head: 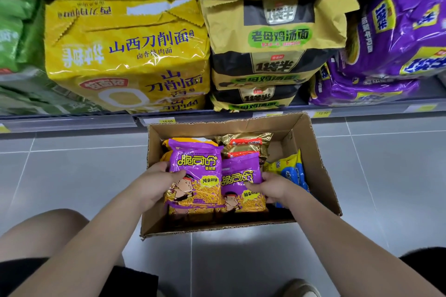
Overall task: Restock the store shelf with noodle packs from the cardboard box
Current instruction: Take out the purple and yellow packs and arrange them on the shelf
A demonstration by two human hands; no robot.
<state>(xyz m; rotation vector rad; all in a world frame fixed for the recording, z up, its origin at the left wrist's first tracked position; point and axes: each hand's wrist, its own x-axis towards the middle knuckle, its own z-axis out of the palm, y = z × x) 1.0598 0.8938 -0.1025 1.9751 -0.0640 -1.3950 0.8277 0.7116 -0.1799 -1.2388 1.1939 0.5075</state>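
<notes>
- Noodle packs (pixel 243 144) lie in the cardboard box (pixel 321 176) on the floor, by the shelf's (pixel 72 123) front edge.
- Left hand (pixel 156 181) pinches the left purple pack (pixel 195 171); right hand (pixel 272 187) pinches the right purple pack (pixel 241 183), each by its outer edge.
- Probably light, with slippery film and brittle contents, so grip the edges gently.

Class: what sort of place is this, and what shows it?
Most likely a shop aisle: price labels on the shelf edge, stacked noodle multipacks, a cardboard box of stock.
</notes>
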